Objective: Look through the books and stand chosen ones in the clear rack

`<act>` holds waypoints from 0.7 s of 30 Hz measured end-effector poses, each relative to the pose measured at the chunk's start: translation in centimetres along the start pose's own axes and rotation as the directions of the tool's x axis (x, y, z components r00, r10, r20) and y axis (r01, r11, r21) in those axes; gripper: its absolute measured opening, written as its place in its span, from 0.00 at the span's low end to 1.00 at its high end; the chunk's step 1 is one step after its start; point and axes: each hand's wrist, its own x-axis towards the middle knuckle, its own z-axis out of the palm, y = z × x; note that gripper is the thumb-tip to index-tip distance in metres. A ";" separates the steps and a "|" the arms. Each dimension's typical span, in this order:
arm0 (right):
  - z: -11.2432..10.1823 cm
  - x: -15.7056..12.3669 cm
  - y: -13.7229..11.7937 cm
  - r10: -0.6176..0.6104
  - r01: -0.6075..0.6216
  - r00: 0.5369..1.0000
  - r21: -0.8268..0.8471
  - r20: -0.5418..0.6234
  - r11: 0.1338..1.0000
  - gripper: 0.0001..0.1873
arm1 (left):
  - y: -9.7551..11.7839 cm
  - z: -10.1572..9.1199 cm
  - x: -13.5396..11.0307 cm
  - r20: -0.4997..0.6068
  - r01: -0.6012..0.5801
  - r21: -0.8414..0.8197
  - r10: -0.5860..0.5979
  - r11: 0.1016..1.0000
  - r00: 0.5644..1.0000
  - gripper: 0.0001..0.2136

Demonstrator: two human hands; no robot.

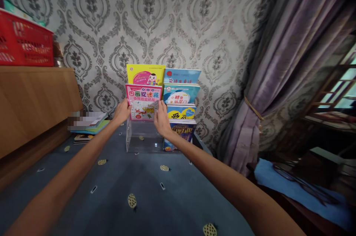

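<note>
A pink picture book (144, 99) stands upright in the left column of a clear tiered rack (141, 143). My left hand (122, 112) grips its left edge, fingers closed. On the opposite edge, my right hand (162, 119) has its fingers wrapped round the same book. Behind it rises a yellow book (144, 73). The right column holds a pale blue book (182, 76), a teal book (180, 93), a yellow and blue book (182, 112) and a dark blue book (180, 130), one below another. Beneath the pink book, the left tiers show bare clear plastic.
A stack of books and papers (90, 122) lies at the left, beside a wooden cabinet (36, 99) topped by a red basket (27, 41). Patterned wallpaper backs the rack. At the right hang a tied purple curtain (247, 125) and, lower, a blue cloth (300, 195).
</note>
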 end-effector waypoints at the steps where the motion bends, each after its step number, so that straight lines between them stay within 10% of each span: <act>1: 0.0 -0.3 0.0 -0.010 0.010 1.000 -0.002 0.000 1.000 0.37 | 0.1 0.0 0.0 0.004 0.004 0.007 -0.004 1.000 1.000 0.05; 21: 1.4 0.0 1.1 0.013 -0.012 0.996 -0.019 0.086 1.000 0.33 | 1.0 0.3 0.2 -0.095 0.017 -0.068 -0.023 0.998 0.995 0.05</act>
